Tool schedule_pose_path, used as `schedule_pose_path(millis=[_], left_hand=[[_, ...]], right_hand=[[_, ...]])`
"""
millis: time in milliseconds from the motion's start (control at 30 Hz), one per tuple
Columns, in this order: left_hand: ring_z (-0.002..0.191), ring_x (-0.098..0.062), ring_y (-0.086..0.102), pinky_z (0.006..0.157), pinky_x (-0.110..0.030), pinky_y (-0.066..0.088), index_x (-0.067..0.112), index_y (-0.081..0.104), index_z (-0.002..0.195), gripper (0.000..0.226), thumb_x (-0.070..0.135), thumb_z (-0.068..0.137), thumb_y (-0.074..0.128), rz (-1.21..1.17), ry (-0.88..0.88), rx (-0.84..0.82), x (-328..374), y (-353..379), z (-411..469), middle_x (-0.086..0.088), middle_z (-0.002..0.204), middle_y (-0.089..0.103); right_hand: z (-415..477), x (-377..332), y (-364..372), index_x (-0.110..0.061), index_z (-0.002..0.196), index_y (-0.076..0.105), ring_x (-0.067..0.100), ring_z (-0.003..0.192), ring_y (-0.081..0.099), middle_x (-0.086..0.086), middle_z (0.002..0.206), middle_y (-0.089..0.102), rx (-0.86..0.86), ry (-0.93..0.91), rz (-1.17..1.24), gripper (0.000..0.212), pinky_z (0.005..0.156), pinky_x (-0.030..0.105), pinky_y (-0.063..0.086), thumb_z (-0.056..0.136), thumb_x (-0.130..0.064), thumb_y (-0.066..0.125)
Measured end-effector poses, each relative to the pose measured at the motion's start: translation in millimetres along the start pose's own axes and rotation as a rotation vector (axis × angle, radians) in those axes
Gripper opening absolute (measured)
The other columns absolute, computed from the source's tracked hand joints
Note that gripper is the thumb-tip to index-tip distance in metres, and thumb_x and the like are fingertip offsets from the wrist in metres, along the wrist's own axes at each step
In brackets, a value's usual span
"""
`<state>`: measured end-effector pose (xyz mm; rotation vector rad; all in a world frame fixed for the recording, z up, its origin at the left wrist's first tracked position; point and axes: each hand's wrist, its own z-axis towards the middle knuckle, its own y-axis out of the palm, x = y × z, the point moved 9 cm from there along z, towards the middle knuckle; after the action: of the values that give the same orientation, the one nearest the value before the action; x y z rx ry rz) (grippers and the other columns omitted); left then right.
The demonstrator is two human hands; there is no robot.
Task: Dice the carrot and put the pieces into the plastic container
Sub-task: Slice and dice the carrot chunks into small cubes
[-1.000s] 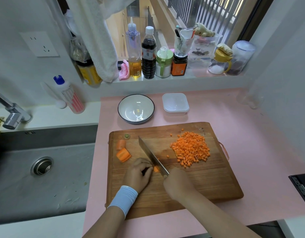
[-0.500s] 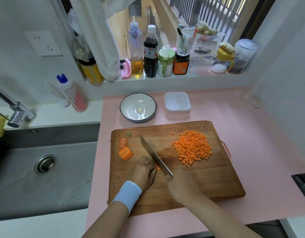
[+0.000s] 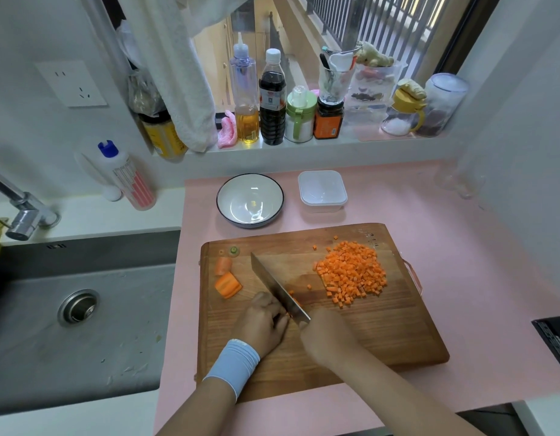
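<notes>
carrot cubes (image 3: 351,272) lay in a big orange heap on the right part of the wooden board (image 3: 382,335). they were small and square, and a few loose ones lay near the heap. two bigger carrot chunks (image 3: 228,286) sat close together on the left part of the board, not yet diced. a little green carrot top (image 3: 233,250) lay by the far edge, just past them.

the knife (image 3: 277,289) stood edge down on the board, between the chunks and the heap, with its tip pointing away and to the left. the right hand (image 3: 327,336) was wrapped tight round the handle and hid it. the left hand (image 3: 263,322) had its fingers curled down, touching the left side of the blade, and it held a small carrot bit (image 3: 288,314) on the board. only a sliver of orange showed past the fingers. a light blue wristband (image 3: 231,365) sat on the left wrist.

the plastic container (image 3: 322,191) was clear and square. it sat on the pink bench (image 3: 445,247) beyond the board, apart from it. a white bowl (image 3: 249,199) with a dark rim stood just left of the container. a grey sink (image 3: 83,309) lay left of the bench.
</notes>
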<state>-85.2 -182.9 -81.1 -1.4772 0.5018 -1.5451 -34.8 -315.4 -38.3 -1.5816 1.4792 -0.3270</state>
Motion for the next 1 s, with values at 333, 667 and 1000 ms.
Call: schedule_pose_path(millis=[333,667,1000], left_hand=[[0.095,-0.019,0.055,0.083,-0.028,0.043,0.014,0.07,0.085,0.011,0.021,0.09,0.063,0.008,-0.189,-0.126,27.8,27.8,46.0,-0.003,0.094,0.064],[0.099,-0.025,0.057,0.09,-0.025,0.043,0.016,0.062,0.123,0.04,0.006,0.086,0.053,0.036,-0.412,-0.009,7.5,12.0,42.9,-0.006,0.118,0.049],[0.106,-0.012,0.059,0.096,-0.008,0.033,0.02,0.073,0.11,0.034,0.005,0.086,0.054,-0.102,-0.145,-0.163,63.4,17.6,60.8,0.003,0.111,0.068]], right_hand=[[24.4,49.2,-46.8,-0.022,0.08,0.063,0.018,0.074,0.062,-0.001,0.078,0.065,0.037,-0.005,0.134,0.029,0.058,0.03,0.042,0.102,-0.037,0.051],[27.1,63.3,-79.3,-0.02,0.078,0.064,0.016,0.065,0.058,-0.002,0.069,0.062,0.154,-0.153,0.017,0.034,0.059,0.034,0.044,0.105,-0.031,0.047],[28.6,53.5,-92.8,-0.028,0.093,0.067,0.009,0.066,0.058,-0.008,0.074,0.062,0.225,-0.278,-0.146,0.023,0.054,0.027,0.046,0.104,-0.032,0.047]])
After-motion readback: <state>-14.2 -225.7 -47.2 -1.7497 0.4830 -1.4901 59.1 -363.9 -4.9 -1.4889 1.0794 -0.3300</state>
